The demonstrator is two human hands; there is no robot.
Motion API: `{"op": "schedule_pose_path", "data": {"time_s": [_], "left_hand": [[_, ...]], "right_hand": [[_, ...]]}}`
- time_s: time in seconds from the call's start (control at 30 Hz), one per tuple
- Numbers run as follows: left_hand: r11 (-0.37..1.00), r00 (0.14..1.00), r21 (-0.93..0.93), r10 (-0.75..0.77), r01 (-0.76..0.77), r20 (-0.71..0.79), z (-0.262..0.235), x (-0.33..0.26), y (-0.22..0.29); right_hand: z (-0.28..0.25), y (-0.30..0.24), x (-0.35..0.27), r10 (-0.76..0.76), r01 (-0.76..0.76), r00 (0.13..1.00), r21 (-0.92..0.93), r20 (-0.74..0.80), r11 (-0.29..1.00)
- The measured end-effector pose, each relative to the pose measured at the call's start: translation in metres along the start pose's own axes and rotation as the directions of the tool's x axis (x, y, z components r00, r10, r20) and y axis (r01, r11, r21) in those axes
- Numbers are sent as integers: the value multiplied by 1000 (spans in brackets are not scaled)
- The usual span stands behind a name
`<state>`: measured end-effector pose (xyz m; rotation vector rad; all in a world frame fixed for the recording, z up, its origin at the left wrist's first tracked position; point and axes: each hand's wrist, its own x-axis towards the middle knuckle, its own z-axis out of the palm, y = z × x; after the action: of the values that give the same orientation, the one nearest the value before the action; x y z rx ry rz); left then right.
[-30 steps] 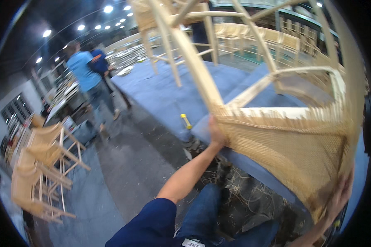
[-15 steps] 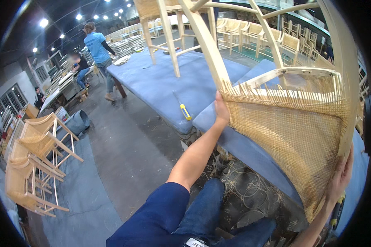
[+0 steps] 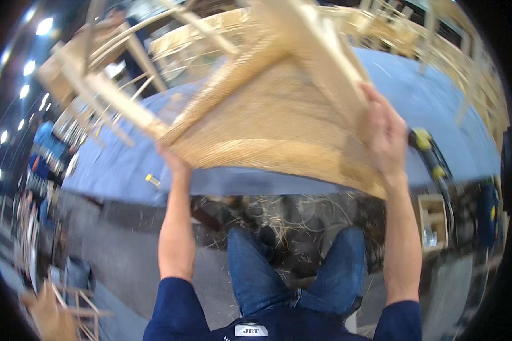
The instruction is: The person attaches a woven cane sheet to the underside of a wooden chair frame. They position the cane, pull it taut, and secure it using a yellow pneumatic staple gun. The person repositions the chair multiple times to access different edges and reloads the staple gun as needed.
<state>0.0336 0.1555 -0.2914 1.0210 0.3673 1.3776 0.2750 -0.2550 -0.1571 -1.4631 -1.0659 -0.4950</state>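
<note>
Before me a pale wooden chair point(image 3: 267, 119) with a woven cane panel is tilted up over the blue-covered table point(image 3: 108, 165). My left hand point(image 3: 175, 162) grips its left corner, where a leg meets the cane. On the other side my right hand point(image 3: 385, 128) is closed around the wooden frame at the panel's right edge. Motion blurs the chair, and its far side is hidden. Right of my right hand lies a yellow-green and black power tool point(image 3: 429, 153). A screwdriver point(image 3: 152, 180) with a yellow handle rests on the table, left of my left hand.
A small wooden box point(image 3: 432, 221) stands below the table's right edge. Cane scraps point(image 3: 301, 213) litter the floor near my legs. Another chair point(image 3: 77, 79) stands on the table at the far left, with rows of chairs point(image 3: 193, 45) behind. More wooden furniture point(image 3: 51, 310) sits at lower left.
My view has swung right. The chair has been turned and tilted, so the loose cane ends along its edge no longer show. Both hands still hold it, the right now higher on the frame.
</note>
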Motion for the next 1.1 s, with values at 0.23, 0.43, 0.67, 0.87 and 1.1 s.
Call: {"op": "schedule_pose_path", "data": {"time_s": [0.23,0.43,0.67,0.87,1.1], "left_hand": [[994,990,-87,-54,66,132,32,-24,7],[995,997,-79,-53,58,57,46,-52,22],[991,996,-105,-73,78,58,23,-58,23],[995,939,50,102,-91,-328,43,-155,31],[843,847,-155,-472,515,246,138,-306,-9]], "right_hand": [[-27,10,0,-82,84,996,56,-38,995],[-33,18,-3,-65,69,997,101,-44,992],[-59,7,-50,-67,75,962,19,-265,997],[-90,28,-206,685,-259,523,671,-507,694],[-35,39,-226,881,-367,468,923,73,118]]}}
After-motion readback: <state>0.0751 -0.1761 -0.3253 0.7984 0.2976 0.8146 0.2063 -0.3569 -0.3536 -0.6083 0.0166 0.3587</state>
